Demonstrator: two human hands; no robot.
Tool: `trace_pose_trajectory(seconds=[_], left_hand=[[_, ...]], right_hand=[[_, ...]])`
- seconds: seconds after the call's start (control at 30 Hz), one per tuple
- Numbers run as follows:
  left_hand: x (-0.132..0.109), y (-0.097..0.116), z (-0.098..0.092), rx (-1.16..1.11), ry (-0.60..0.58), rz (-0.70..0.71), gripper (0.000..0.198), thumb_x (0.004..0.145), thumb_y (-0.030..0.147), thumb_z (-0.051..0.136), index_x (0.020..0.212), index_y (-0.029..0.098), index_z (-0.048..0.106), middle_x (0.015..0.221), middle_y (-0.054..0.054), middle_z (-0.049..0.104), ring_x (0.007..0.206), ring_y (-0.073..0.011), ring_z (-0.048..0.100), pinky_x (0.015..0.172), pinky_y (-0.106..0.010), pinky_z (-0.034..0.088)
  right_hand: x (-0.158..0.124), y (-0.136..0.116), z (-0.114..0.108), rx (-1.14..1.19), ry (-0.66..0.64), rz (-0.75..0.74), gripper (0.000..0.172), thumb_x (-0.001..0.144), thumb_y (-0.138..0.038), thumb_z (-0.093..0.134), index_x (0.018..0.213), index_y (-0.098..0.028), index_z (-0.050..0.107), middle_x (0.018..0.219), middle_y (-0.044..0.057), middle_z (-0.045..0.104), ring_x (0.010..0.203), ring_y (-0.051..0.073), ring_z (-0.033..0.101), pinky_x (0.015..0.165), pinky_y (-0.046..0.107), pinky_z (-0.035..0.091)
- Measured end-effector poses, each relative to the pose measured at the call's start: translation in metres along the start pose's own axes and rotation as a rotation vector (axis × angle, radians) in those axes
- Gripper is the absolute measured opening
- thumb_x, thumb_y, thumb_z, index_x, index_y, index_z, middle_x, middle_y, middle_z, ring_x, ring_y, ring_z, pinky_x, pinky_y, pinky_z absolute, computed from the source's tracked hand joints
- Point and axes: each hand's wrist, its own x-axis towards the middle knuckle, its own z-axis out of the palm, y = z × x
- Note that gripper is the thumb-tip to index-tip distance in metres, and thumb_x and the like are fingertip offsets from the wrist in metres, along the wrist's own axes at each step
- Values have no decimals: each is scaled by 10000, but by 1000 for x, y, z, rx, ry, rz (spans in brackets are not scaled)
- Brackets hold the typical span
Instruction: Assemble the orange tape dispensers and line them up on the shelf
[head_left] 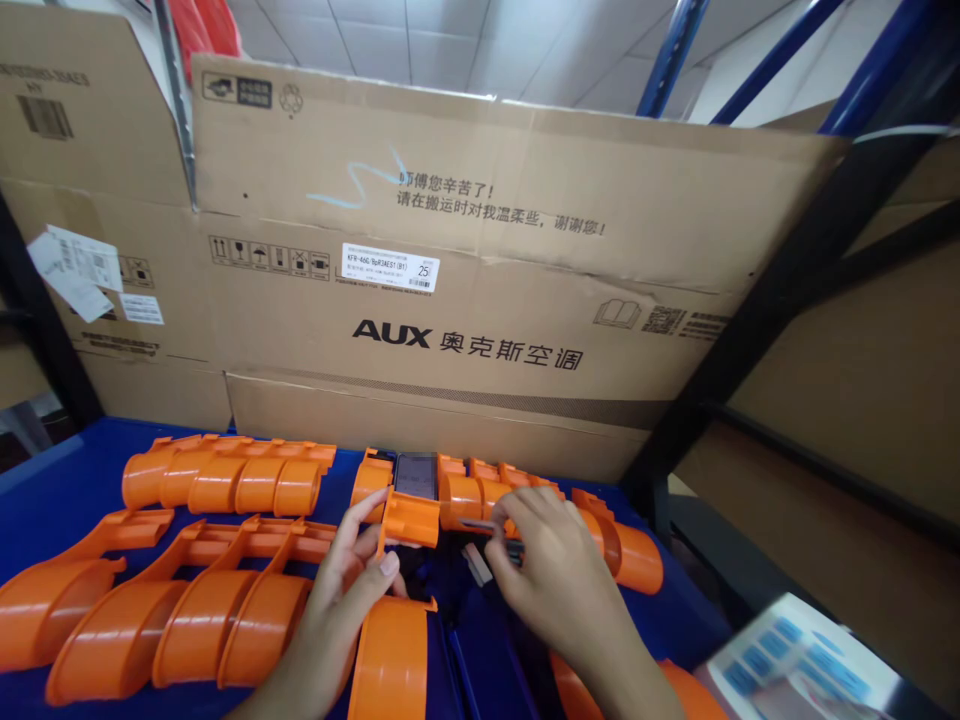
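Observation:
My left hand (349,580) is closed round an orange plastic part (411,520), its channel-shaped end upright between thumb and fingers. A wide curved orange band (391,660) shows just below; it looks like the lower end of the same part, though the join is hidden by my fingers. My right hand (551,565) pinches a thin-bladed knife (478,525), its blade pointing left toward the held part with a small gap between. Most of its handle is hidden in my palm. A small greyish strip (477,565) lies beneath the right fingers.
Rows of similar orange parts (217,485) lie on the blue surface (45,480), left and right of my hands. A dark-screened phone (416,475) stands behind. Cardboard (480,300) walls the back. A black post (750,320) and a white-and-blue box (806,660) are at right.

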Motion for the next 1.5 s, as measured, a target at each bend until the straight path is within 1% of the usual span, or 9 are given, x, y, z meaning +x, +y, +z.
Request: trace_pose_trajectory(seconds=[0.1,0.17,0.37,0.5,0.77,0.97,1.13,1.3,1.5], left_hand=[[1,0,1,-31,-17,20,691,840,441,732,1446,267,451,704,5,684,622,-175,608,612,-266,459],[2,1,2,-48,-33,35,659,843,444,730,1423,270,473,706,3,688,598,-165,606,590,-258,445],[2,4,5,-64,-28,53,673,824,451,749,1413,263,484,718,-6,700,608,-171,594,591,-260,449],[1,2,8,-69,-16,77,631,847,435,728,1401,255,483,695,2,686,600,-169,590,615,-271,462],[4,1,8,-40,14,74,650,838,483,731,1404,270,493,718,-11,714,614,-194,636,672,-305,506],[0,0,8,11,-42,108,574,864,445,722,1369,286,501,701,-10,711,695,-211,673,692,-297,521],[-1,2,8,4,-50,115,575,900,443,679,1385,237,448,695,2,707,624,-184,655,672,-292,520],[-2,5,13,-42,-60,105,570,905,442,672,1368,234,412,688,16,701,590,-165,639,626,-270,504],[-8,9,21,-102,0,115,561,878,445,698,1326,230,438,654,29,682,552,-147,601,566,-246,478]], right_hand=[[-1,-5,4,514,3,157,106,922,-267,536,826,-230,561,709,14,643,651,202,601,623,324,447],[-2,-10,10,777,24,229,145,936,-331,563,836,-227,554,684,-4,632,618,179,606,585,288,458],[1,-20,22,1068,81,302,280,868,-462,726,863,-196,635,734,9,656,632,156,618,573,257,492],[3,-19,21,1112,91,336,348,837,-514,752,892,-180,676,763,39,705,672,182,657,612,282,535],[1,-24,15,1116,176,350,303,859,-494,736,889,-200,670,730,7,665,653,160,621,614,258,515],[-2,-25,18,1087,169,318,280,895,-487,696,897,-209,664,761,12,634,694,167,605,613,253,515],[-1,-22,22,1079,187,317,330,868,-532,709,876,-207,657,735,8,623,666,159,595,579,238,503],[-2,-24,21,1090,173,313,294,894,-506,688,882,-215,645,743,2,627,677,151,597,602,229,511],[-4,-29,19,1062,183,299,267,907,-477,682,865,-217,640,737,1,632,671,149,601,620,229,515]])
